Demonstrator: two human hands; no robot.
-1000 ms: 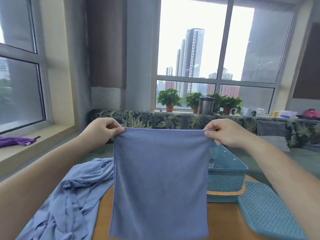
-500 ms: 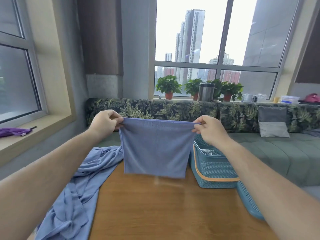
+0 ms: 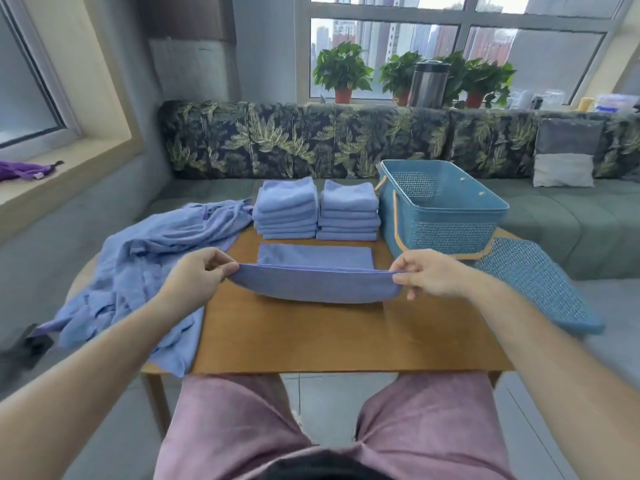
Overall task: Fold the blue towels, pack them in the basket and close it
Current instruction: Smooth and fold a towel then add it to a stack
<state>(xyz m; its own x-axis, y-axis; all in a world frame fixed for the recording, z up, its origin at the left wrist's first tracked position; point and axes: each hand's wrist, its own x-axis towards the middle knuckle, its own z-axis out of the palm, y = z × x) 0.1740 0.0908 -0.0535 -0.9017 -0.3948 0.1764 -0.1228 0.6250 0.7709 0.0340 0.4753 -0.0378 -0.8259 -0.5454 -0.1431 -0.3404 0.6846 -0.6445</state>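
Frame centre: left hand [image 3: 195, 278] and right hand [image 3: 427, 273] each pinch an end of 1 blue towel [image 3: 313, 284], thumb and fingers closed on the top edge, towel stretched between them and sagging in the middle. Far part of the towel lies flat on the wooden table [image 3: 329, 336], just behind the lifted edge. Behind it, upper centre, 2 stacks of folded blue towels side by side: left stack [image 3: 286, 211], right stack [image 3: 348, 213], the stacks nearly touching. Right of the stacks stands the blue basket [image 3: 446, 216], open and seemingly empty, orange handle down against its side. Basket lid [image 3: 535, 289] lies flat at the table's right edge, just beside the basket. Left of frame: heap of unfolded blue towels [image 3: 145, 268] spilling over the table's left edge. Lower frame: person's pink shorts [image 3: 329, 427].
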